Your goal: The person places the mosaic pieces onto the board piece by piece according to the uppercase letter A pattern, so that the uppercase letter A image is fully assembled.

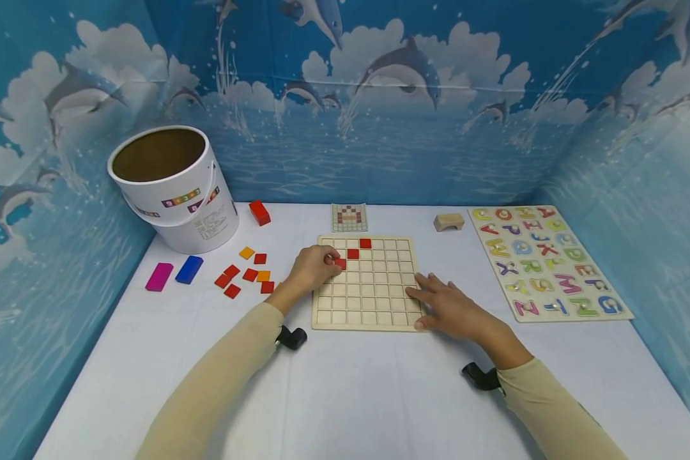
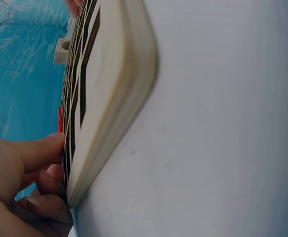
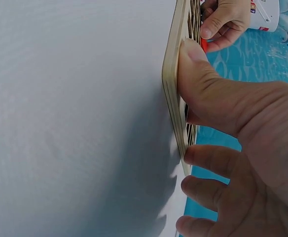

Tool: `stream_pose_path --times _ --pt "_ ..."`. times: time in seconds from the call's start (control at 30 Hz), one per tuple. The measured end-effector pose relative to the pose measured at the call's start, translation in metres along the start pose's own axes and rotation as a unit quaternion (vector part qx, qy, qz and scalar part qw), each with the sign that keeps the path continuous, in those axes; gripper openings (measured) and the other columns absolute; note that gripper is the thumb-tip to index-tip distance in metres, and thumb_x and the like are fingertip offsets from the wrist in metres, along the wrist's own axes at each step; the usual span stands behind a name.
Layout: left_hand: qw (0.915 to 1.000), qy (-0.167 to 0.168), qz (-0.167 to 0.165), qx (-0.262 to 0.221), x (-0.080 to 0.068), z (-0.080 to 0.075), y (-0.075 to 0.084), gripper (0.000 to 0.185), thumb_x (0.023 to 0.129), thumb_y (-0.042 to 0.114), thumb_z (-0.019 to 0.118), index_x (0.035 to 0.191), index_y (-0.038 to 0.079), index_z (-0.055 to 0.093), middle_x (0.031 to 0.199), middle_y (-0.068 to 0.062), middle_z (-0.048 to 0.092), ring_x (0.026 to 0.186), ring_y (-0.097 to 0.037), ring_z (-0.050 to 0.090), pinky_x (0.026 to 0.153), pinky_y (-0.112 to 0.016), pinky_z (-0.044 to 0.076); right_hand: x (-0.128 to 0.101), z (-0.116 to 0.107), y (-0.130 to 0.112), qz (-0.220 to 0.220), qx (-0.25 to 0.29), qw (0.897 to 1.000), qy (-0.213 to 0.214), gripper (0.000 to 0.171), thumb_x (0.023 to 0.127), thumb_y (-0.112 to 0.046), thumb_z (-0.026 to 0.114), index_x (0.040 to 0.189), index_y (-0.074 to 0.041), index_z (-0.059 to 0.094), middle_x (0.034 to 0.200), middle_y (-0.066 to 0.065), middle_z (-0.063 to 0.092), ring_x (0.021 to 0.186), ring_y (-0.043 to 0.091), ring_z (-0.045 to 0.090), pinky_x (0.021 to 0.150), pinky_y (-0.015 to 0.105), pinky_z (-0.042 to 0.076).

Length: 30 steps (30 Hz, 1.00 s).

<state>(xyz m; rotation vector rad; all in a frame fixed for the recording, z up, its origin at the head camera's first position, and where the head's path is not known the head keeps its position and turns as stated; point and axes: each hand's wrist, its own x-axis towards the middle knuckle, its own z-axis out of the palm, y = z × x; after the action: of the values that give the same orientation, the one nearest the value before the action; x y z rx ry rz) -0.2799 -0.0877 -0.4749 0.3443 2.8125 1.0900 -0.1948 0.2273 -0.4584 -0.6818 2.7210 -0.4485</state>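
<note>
Evenly gridded wooden board [image 1: 368, 302]

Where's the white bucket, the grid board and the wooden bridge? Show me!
Bucket [image 1: 185, 209]: head view, on its outer wall.
Grid board [image 1: 368, 289]: head view, on its bare squares.
Bridge [image 1: 448, 218]: head view, on its body above the arch.

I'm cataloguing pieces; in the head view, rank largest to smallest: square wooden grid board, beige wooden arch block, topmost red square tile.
Square wooden grid board
Beige wooden arch block
Topmost red square tile
</note>
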Motion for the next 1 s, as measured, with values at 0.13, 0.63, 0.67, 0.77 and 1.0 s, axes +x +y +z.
stream_pose_path --times 0.13,0.63,0.67,0.77,1.0 --pt "1.0000 -0.001 0.001 0.009 0.000 0.000 0.000 0.029 0.092 0.017 0.076 0.119 0.006 0.072 0.090 -0.003 0.063 0.083 -0.019 0.055 0.074 -0.031 0.045 0.000 0.000 -0.001 -0.004 -0.002 1.000 0.003 0.075 0.089 -0.035 0.077 0.151 -0.006 0.048 0.164 0.025 0.026 0.151 0.050 0.017 0.115 0.071 0.018" --pt "0.9978 -0.003 -0.038 -0.055 -0.018 -0.031 -0.011 0.038 0.094 0.022 0.073 0.131 0.012 0.068 0.100 -0.004 0.063 0.090 -0.022 0.056 0.071 -0.032 0.048 0.001 -0.005 -0.004 -0.005 0.003 1.000 0.006 0.075 0.089 -0.037 0.077 0.151 -0.006 0.048 0.163 0.025 0.027 0.151 0.050 0.016 0.115 0.071 0.017" --pt "0.9969 -0.002 -0.049 -0.062 -0.022 -0.040 -0.016 0.039 0.095 0.024 0.072 0.132 0.014 0.067 0.103 -0.004 0.064 0.090 -0.023 0.057 0.070 -0.033 0.048 0.001 -0.005 -0.004 -0.003 0.004 1.000 0.006 0.075 0.089 -0.037 0.077 0.151 -0.007 0.049 0.164 0.025 0.027 0.151 0.050 0.016 0.115 0.071 0.017" --pt "0.9922 0.006 -0.094 -0.081 -0.038 -0.072 -0.039 0.042 0.097 0.028 0.070 0.137 0.018 0.063 0.114 -0.006 0.062 0.094 -0.026 0.058 0.071 -0.032 0.051 0.001 -0.003 -0.003 -0.001 0.004 1.000 0.005 0.075 0.088 -0.037 0.077 0.151 -0.006 0.049 0.164 0.025 0.026 0.151 0.050 0.016 0.115 0.070 0.017" --pt "0.9734 0.060 -0.195 -0.104 -0.082 -0.136 -0.104 0.047 0.102 0.029 0.063 0.146 0.015 0.054 0.128 -0.014 0.055 0.111 -0.030 0.054 0.088 -0.033 0.052 0.001 -0.001 -0.003 -0.004 0.010 1.000 0.006 0.075 0.088 -0.037 0.077 0.151 -0.006 0.049 0.163 0.026 0.027 0.151 0.051 0.017 0.115 0.071 0.017"
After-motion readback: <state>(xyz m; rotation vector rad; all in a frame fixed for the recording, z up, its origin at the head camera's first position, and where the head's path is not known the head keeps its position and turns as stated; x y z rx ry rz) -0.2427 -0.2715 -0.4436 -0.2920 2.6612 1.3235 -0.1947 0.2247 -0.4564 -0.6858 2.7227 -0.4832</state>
